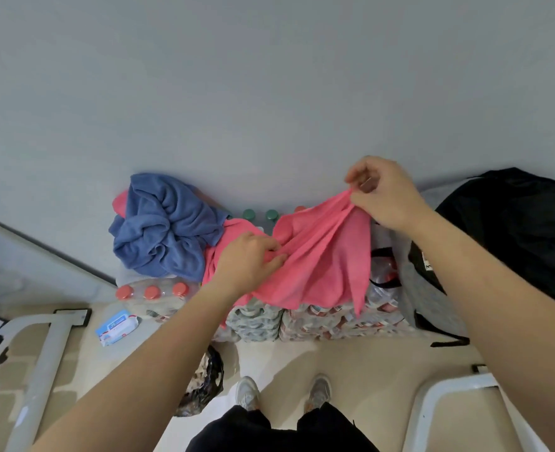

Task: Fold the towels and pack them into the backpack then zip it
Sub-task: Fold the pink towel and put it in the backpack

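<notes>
Two grips on one pink towel [321,256].
My left grip [250,256] sits low, fingers curled into the bunched cloth, and my right grip [383,194] is raised, pinching a corner. The towel hangs between them over packs of bottles [302,318]. A crumpled blue towel [162,223] lies just left. The black backpack [514,230], partly cut off, stands right.

A plain pale grey wall [269,76] was seen across the upper half of the view, softly and evenly lit. Beneath it a beige floor [367,360] with glossy patches was shown. Shrink-wrapped packs of bottles [318,321] were stacked against the wall. A white metal frame [43,370] was set at the left, another white frame [465,383] at the lower right.
</notes>
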`<action>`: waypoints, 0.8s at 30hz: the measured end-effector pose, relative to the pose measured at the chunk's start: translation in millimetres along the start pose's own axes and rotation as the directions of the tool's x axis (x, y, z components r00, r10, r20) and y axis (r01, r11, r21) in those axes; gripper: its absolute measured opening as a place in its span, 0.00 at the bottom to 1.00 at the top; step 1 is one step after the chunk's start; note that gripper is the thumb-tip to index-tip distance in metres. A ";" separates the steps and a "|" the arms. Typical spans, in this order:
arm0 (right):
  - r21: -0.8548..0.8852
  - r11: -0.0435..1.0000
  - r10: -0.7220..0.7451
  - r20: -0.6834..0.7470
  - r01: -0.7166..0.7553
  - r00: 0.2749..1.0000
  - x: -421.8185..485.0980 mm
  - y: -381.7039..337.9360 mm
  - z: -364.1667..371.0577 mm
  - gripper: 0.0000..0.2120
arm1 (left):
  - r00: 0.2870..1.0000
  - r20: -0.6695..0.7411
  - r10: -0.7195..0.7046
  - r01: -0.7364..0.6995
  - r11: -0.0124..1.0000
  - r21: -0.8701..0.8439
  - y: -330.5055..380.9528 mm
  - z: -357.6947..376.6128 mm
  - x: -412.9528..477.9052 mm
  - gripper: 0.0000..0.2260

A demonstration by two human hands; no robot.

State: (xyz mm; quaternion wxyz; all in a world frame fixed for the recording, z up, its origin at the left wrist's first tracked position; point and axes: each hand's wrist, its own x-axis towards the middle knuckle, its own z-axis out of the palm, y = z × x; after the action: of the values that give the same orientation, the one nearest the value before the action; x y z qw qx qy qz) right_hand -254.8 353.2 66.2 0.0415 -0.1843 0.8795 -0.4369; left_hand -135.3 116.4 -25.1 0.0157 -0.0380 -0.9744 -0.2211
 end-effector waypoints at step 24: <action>-0.038 0.970 0.233 -0.118 -0.239 0.965 5.2 44.2 10.2 0.11 | 0.890 -0.229 -0.395 0.300 0.884 -0.359 -12.3 -34.8 6.6 0.12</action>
State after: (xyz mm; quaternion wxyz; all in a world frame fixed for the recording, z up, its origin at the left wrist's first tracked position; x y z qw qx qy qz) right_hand -270.0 368.0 25.7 0.0385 -0.0544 0.9072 -0.4154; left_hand -142.4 90.7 1.3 0.1143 0.1706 -0.9039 -0.3753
